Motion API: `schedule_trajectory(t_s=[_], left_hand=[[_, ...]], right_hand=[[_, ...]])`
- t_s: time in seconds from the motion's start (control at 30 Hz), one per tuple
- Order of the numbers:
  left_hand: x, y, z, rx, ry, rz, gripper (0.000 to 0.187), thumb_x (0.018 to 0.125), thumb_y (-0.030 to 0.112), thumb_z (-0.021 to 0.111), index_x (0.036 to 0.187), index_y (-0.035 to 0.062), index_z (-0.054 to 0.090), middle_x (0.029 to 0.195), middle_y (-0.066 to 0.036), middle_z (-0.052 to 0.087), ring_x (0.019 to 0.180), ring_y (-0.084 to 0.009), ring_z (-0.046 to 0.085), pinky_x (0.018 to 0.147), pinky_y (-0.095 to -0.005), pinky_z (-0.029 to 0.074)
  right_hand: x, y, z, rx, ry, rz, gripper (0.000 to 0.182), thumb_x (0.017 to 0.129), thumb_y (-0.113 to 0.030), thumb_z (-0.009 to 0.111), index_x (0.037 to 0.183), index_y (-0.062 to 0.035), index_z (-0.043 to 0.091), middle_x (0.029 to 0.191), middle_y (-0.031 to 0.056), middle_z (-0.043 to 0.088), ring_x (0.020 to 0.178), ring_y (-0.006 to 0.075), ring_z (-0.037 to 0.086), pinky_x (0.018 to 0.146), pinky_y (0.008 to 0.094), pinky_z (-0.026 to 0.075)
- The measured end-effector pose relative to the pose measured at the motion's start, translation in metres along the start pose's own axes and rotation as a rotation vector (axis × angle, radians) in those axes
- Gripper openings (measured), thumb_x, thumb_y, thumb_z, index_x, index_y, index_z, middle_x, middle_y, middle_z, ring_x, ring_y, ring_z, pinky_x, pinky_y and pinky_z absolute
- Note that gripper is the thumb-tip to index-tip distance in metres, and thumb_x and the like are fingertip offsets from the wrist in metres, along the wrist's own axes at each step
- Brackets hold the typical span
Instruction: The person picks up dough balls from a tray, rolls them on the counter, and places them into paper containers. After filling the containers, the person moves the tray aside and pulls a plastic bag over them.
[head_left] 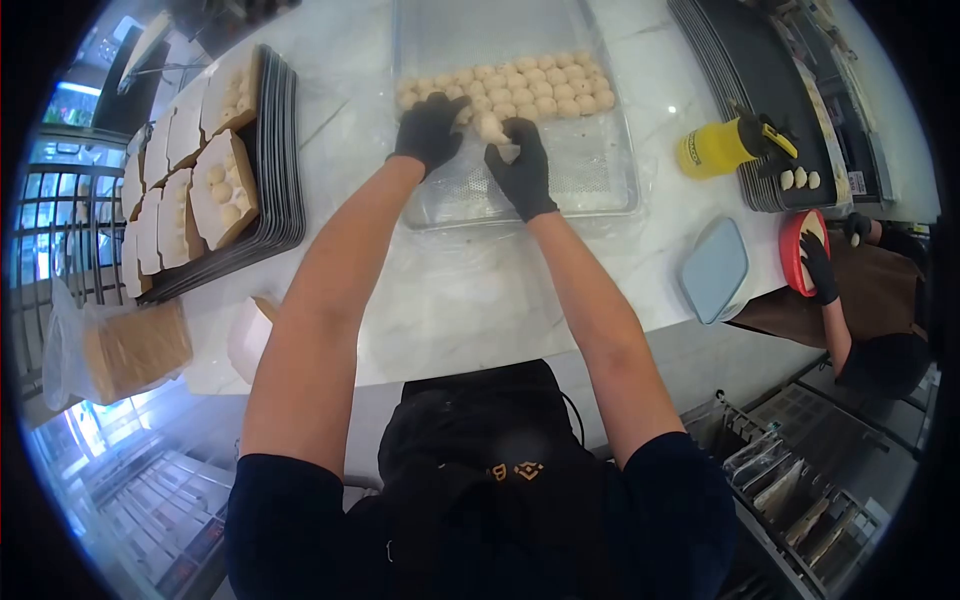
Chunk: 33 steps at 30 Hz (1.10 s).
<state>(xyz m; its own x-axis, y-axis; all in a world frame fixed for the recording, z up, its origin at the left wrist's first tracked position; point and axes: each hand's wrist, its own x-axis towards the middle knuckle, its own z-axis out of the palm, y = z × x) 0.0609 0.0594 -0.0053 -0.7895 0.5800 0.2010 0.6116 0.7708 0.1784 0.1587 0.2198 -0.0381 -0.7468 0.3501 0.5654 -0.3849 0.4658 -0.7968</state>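
Note:
Rows of pale, speckled dough balls [545,90] sit packed together in a clear plastic tray [632,180] on the counter. My right hand [524,172], in a black glove, pinches one dough ball [491,128] between thumb and fingers, just in front of the rows. Beside it, my left hand [432,133], also gloved in black, is curled at the left part of the rows. A dough ball shows at its thumb, and the fingers look closed on it. The front part of the tray shows a bare, dotted floor.
Stacked dark baking trays [285,150] at left carry paper-lined dough pieces [222,190]. A yellow spray bottle [715,150] stands at right by more dark trays [745,60]. Nearby are a blue-grey lidded container [715,270] and a red bowl [792,255], with a co-worker's gloved hand in it.

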Motion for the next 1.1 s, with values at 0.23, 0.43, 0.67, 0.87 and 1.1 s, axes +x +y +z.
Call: schedule_trajectory(t_s=[0.23, 0.43, 0.67, 0.87, 1.1], left_hand=[[0.021, 0.013, 0.016, 0.023, 0.025, -0.157, 0.03, 0.084, 0.025, 0.066, 0.113, 0.0187, 0.062, 0.09, -0.012, 0.067, 0.089, -0.0319, 0.068, 0.077, -0.0442, 0.054], [0.015, 0.011, 0.02, -0.019, 0.129, -0.151, 0.029, 0.081, 0.029, 0.068, 0.108, 0.0188, 0.064, 0.081, -0.008, 0.069, 0.081, -0.0292, 0.068, 0.075, -0.044, 0.052], [0.029, 0.01, 0.003, -0.056, -0.036, -0.131, 0.028, 0.084, 0.025, 0.067, 0.11, 0.0162, 0.064, 0.089, -0.013, 0.069, 0.087, -0.0324, 0.067, 0.076, -0.0446, 0.052], [-0.015, -0.018, 0.01, -0.887, 0.653, -0.413, 0.027, 0.093, 0.022, 0.062, 0.115, 0.0065, 0.056, 0.103, -0.013, 0.059, 0.087, -0.0244, 0.062, 0.082, -0.0374, 0.051], [-0.165, 0.016, -0.064, -1.18, 0.572, -0.509, 0.044, 0.101, 0.032, 0.053, 0.132, 0.0019, 0.045, 0.111, -0.009, 0.057, 0.093, -0.0182, 0.06, 0.085, -0.032, 0.047]], right_hand=[[0.022, -0.001, 0.012, -0.395, -0.422, 0.01, 0.037, 0.077, -0.015, 0.069, 0.113, -0.0123, 0.062, 0.096, 0.0142, 0.061, 0.087, 0.0336, 0.062, 0.081, 0.042, 0.051], [0.018, 0.033, 0.018, -0.161, -0.298, -0.015, 0.039, 0.076, -0.015, 0.068, 0.115, -0.0111, 0.064, 0.097, 0.0152, 0.062, 0.088, 0.036, 0.062, 0.081, 0.0461, 0.05], [0.021, 0.031, 0.019, -0.157, -0.27, -0.03, 0.047, 0.074, -0.016, 0.066, 0.121, -0.0093, 0.065, 0.097, 0.0166, 0.062, 0.087, 0.0366, 0.062, 0.081, 0.0472, 0.05], [0.033, 0.03, 0.021, -0.316, -0.434, 0.013, 0.055, 0.074, -0.014, 0.065, 0.129, -0.0082, 0.061, 0.1, 0.018, 0.064, 0.092, 0.0378, 0.062, 0.083, 0.0456, 0.051], [0.014, 0.008, -0.004, -0.07, -0.223, 0.09, 0.054, 0.078, -0.017, 0.07, 0.131, -0.0104, 0.06, 0.105, 0.017, 0.066, 0.095, 0.0348, 0.065, 0.085, 0.0431, 0.052]])
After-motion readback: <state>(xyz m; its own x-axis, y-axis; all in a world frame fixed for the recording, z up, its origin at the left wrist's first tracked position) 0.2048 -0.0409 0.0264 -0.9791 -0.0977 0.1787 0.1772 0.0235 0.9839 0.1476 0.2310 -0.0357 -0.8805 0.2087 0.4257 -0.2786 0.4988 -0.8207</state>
